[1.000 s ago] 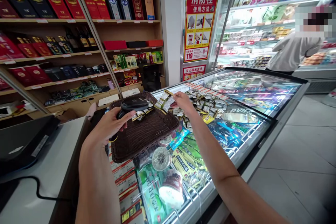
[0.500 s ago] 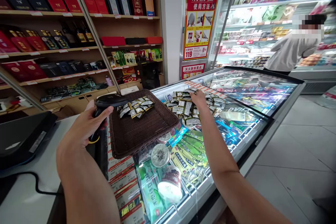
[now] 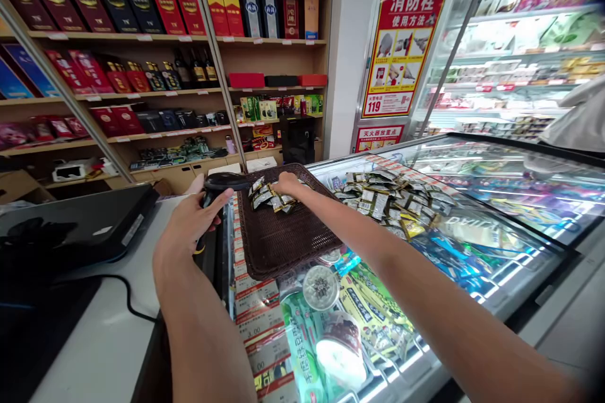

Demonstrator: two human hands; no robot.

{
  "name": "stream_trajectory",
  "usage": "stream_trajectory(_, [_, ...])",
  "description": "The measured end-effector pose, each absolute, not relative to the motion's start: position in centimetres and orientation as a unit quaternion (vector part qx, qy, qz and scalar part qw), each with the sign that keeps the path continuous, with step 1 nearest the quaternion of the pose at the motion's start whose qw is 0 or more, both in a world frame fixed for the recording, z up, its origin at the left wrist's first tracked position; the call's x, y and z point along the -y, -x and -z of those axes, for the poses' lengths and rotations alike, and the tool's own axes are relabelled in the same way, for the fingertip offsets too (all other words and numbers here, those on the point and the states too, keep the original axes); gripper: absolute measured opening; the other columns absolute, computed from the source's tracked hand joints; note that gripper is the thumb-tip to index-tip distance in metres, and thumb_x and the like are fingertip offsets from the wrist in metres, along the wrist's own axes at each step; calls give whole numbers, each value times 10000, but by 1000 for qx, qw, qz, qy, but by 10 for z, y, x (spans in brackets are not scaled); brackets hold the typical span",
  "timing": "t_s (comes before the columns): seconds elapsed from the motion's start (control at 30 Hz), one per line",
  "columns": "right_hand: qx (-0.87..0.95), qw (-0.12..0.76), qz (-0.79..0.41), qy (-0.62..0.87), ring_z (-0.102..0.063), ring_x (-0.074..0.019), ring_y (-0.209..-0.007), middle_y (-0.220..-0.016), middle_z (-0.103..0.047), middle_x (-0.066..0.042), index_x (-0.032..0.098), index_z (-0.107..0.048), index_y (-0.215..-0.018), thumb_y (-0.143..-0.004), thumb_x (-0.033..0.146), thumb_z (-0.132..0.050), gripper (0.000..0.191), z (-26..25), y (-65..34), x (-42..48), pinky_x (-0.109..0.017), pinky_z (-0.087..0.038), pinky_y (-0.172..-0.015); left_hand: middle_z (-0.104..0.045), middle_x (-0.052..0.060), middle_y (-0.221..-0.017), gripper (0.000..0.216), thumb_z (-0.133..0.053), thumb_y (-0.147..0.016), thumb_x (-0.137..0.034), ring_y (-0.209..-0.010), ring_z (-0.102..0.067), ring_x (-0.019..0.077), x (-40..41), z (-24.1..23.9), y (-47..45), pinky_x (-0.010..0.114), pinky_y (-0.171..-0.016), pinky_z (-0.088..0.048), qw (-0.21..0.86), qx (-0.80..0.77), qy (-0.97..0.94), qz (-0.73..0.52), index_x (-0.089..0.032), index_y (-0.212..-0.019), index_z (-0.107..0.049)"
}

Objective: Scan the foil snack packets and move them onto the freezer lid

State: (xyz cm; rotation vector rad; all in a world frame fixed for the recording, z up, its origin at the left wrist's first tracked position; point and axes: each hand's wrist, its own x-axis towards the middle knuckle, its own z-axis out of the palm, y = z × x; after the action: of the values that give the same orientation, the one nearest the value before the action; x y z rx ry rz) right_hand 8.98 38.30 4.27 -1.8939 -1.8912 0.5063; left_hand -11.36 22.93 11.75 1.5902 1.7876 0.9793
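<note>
The glass-topped freezer [image 3: 520, 305] stands beside the white counter [image 3: 111, 340] and supports the brown woven basket [image 3: 293, 239] at the end nearest that counter. The left hand [image 3: 191, 214], located at the basket's left edge, is closed around the handle of the black scanner [image 3: 227, 182], the head of which reaches the basket's far left corner; the right hand [image 3: 287, 184] is at the basket's far side, fingers mostly hidden, so its grip cannot be determined. Foil packets [image 3: 375, 201] form a larger pile on the glass right of the basket and a smaller group inside it, touching the right hand.
</note>
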Motion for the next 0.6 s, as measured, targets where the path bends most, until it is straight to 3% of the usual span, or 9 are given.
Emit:
stream_trajectory(0.07, [650,218,-183,705,-598,-328,-1191,-1252,-641,-242,77,-702,-1107,-814,345,-694,397,-34,-69,-397,-320,-475,-899,-590,-33,-577,550,-693,-654,-725,-612,-562,156,-231,-115,120,244,-552,-440,285,-657,-585,-380,-201,-806,-623])
stream_trajectory(0.17, [608,237,-212,727,-602,-339,-1189,-1234,-648,-257,68,-705,-1077,-791,261,-705,345,-23,-54,-407,-329,-494,-875,-597,-22,-578,543,-709,-640,-715,-597,-561,157,-232,-112,126,251,-553,-442,292,-656,-573,-395,-198,-785,-625])
stream_trajectory(0.3, [600,256,-267,710,-705,-288,-939,-1020,-727,-203,88,-706,-882,-812,180,-641,133,-27,-61,-402,-289,-529,-724,-583,-13,-568,551,-716,-618,-722,-569,-554,172,-236,-108,126,272,-530,-429,290,-645,-578,-408,-199,-773,-637])
stream_trajectory(0.43, [554,410,-360,629,-690,-211,-744,-934,-715,-133,136,-606,-774,-855,205,-579,110,-43,-108,-363,-262,-536,-587,-589,-9,-585,542,-694,-633,-733,-556,-548,171,-236,-110,115,269,-510,-391,278,-628,-613,-391,-207,-720,-599])
stream_trajectory(0.6, [440,550,-473,530,-645,-146,-632,-800,-665,-39,169,-525,-778,-879,195,-526,104,-50,-193,-289,-284,-575,-598,-565,-40,-541,542,-635,-680,-763,-525,-515,147,-223,-123,84,241,-496,-344,299,-596,-668,-331,-231,-751,-562])
